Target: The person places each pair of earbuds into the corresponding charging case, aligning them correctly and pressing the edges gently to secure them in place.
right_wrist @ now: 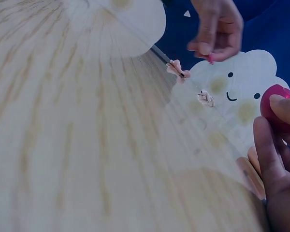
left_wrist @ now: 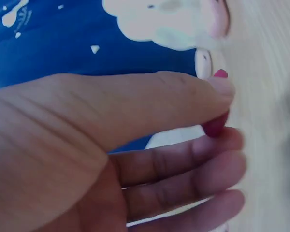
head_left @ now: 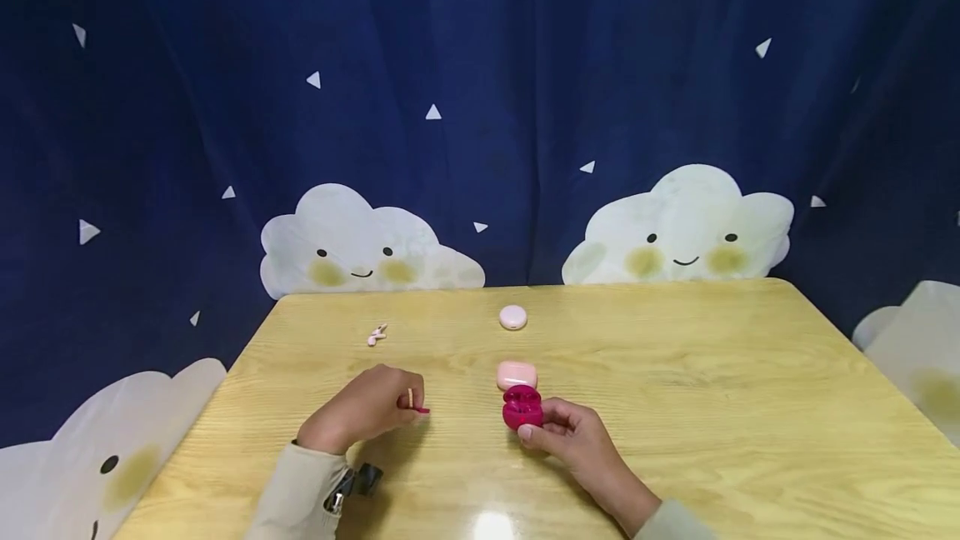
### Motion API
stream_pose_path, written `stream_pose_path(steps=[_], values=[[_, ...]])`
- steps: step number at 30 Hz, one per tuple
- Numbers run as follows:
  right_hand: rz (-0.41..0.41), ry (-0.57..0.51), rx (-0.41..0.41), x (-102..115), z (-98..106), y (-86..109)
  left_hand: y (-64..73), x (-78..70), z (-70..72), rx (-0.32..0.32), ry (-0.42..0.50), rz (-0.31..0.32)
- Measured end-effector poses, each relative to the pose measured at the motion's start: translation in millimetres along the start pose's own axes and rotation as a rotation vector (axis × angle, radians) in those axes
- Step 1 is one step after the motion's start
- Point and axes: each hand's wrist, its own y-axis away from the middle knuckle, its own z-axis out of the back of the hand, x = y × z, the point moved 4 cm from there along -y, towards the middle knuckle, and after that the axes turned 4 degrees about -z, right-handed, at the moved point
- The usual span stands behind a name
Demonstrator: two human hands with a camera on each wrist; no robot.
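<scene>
My left hand [head_left: 367,408] pinches a dark pink earbud [left_wrist: 216,124] between thumb and forefinger, above the left part of the table. Part of the earbud is hidden behind the thumb. To the right, my right hand [head_left: 581,438] grips a magenta earbud case [head_left: 522,413] between thumb and fingers. Its lid stands raised and the inside faces me; how much it contains is too small to tell. Just behind that case lies a light pink oblong case [head_left: 517,373], with its lid down. The two hands are apart, with bare wood between them.
Farther back on the wooden table [head_left: 675,357] is a pale pink round case [head_left: 513,317]. A pair of pale pink earbuds [head_left: 377,335] lies at the back left. Behind the table's far edge hangs a dark blue curtain [head_left: 480,40] with clouds on it.
</scene>
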Motion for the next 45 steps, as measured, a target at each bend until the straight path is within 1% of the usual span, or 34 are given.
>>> stream_pose_path(steps=[3, 7, 15, 21, 26, 28, 31, 34, 39, 42, 45], values=[[0.009, 0.0, -0.017, 1, -1, -0.5, -10.7, -11.3, 4.5, -0.027, -0.034, -0.044], [0.023, 0.003, -0.014, 2, -1, 0.4, -21.6, -23.8, 4.6, -0.053, -0.052, -0.078], [0.026, -0.049, 0.014, 3, -2, 0.3, -34.6, -39.6, 3.0, -0.052, -0.055, -0.143], [0.008, -0.087, 0.031, 1, -6, -0.4, -36.3, -46.0, 6.3, -0.082, -0.076, -0.171], [0.011, -0.075, 0.04, 0, -7, -1.4, -38.6, -51.9, 7.1, -0.107, -0.068, -0.188], [0.018, -0.066, 0.03, 1, -5, -1.7, -40.1, -54.5, 6.8, -0.111, -0.057, -0.197], [0.002, -0.06, 0.017, 0, -3, -1.1, -42.3, -57.3, 5.2, -0.095, -0.035, -0.194], [-0.012, -0.047, 0.01, -1, -1, -0.8, -45.2, -59.3, 3.6, -0.085, -0.04, -0.188], [-0.015, -0.032, -0.008, -2, 2, 1.8, -49.9, -61.8, -3.3, -0.063, -0.046, -0.22], [-0.023, -0.034, -0.014, -2, 2, 1.8, -51.3, -61.7, -7.1, -0.056, -0.042, -0.222], [-0.009, -0.059, 0.009, -1, -2, -0.8, -49.9, -60.6, -7.6, -0.064, -0.07, -0.208]])
